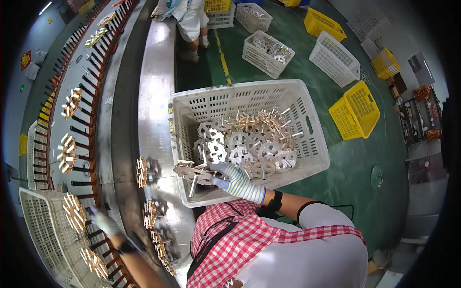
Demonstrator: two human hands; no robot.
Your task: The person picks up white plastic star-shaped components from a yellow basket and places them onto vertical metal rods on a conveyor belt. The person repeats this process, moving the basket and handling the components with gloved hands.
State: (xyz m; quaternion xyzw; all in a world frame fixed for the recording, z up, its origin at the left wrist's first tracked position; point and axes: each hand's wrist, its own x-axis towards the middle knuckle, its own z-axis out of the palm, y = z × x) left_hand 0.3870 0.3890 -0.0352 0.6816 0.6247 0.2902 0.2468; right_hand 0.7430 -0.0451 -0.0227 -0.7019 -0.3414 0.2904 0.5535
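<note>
My right hand (239, 183), in a striped knit glove, grips a silver metal plate with pins (193, 171) over the near left rim of a white crate (307, 144). Inside that crate lie many similar notched silver plates (238, 146) and a heap of coppery pinned pieces (269, 126). My left hand (106, 222), also gloved, is by the conveyor's dark pegs, close to a copper-coloured pinned plate (74, 212). Motion smears its fingers, so I cannot tell whether they hold anything.
The curved conveyor (103, 96) carries pegs and several pinned plates. Pinned pieces (150, 214) rest on the steel ledge (156, 105). A white crate (41, 211) stands beyond the conveyor. Yellow crates (353, 113) and white crates (267, 53) sit on the green floor. Another person (189, 21) stands ahead.
</note>
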